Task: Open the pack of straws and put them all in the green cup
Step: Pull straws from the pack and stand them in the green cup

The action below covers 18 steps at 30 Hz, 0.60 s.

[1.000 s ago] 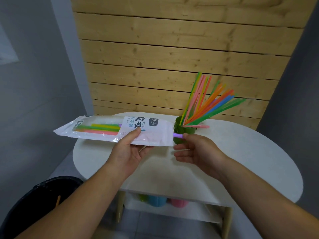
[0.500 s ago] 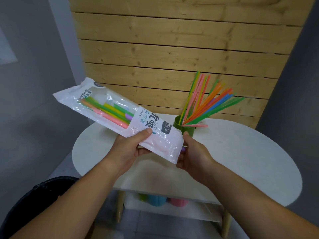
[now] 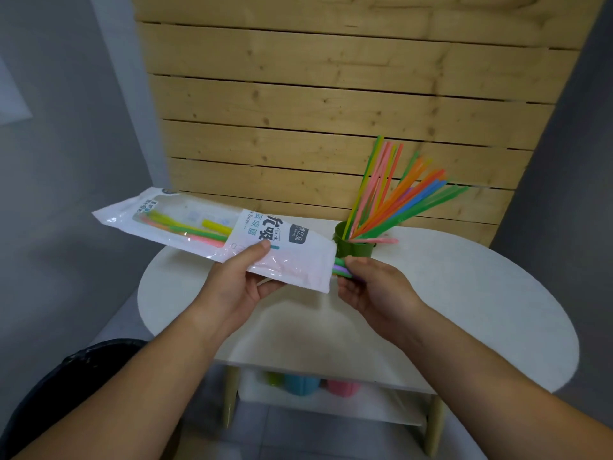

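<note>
The left hand (image 3: pixel 238 287) held the pack (image 3: pixel 199 224) slantwise above the desk (image 3: pixel 464 293), its grip closed on the printed end, thumb on top. The right hand (image 3: pixel 374 287) pinched the green and purple straw ends (image 3: pixel 340 268) poking from the pack's open end, just before the cup (image 3: pixel 353 249), which stood on the desk holding fanned straws (image 3: pixel 398 207).

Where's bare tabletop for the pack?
Bare: table right of the green cup, and along its near edge. Crowded: at the cup, where fanned straws lean right, and before it, where left hand holds the pack and right hand pinches straw ends.
</note>
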### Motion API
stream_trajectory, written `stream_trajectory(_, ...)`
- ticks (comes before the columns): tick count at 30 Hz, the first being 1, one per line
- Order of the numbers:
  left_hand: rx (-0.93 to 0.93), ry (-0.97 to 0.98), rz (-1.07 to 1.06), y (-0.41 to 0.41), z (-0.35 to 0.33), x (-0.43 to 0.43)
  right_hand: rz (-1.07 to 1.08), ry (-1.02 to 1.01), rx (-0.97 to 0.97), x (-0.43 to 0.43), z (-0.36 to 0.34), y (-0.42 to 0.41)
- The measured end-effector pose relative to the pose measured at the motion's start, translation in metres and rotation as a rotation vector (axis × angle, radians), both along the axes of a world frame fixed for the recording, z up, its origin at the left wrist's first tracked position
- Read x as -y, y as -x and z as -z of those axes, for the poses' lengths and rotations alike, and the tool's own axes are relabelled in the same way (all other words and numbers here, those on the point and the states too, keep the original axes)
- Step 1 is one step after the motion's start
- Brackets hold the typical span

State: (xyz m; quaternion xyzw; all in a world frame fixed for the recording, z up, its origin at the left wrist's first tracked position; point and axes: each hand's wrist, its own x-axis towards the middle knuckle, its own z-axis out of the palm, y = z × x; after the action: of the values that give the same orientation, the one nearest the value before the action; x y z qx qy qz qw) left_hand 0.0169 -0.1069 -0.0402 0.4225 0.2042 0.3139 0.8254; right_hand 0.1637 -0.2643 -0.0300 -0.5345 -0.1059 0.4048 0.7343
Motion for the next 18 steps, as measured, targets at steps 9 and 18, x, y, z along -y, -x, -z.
stream_trajectory(9, 0.046, 0.195, -0.009, -0.003, 0.007, 0.008, -0.038, -0.134, -0.126, 0.002, -0.007, 0.006)
stream_trajectory(18, 0.102, 0.259, -0.044, -0.001, 0.005, 0.01, 0.116, -0.165, -0.195, 0.005, -0.011, 0.0)
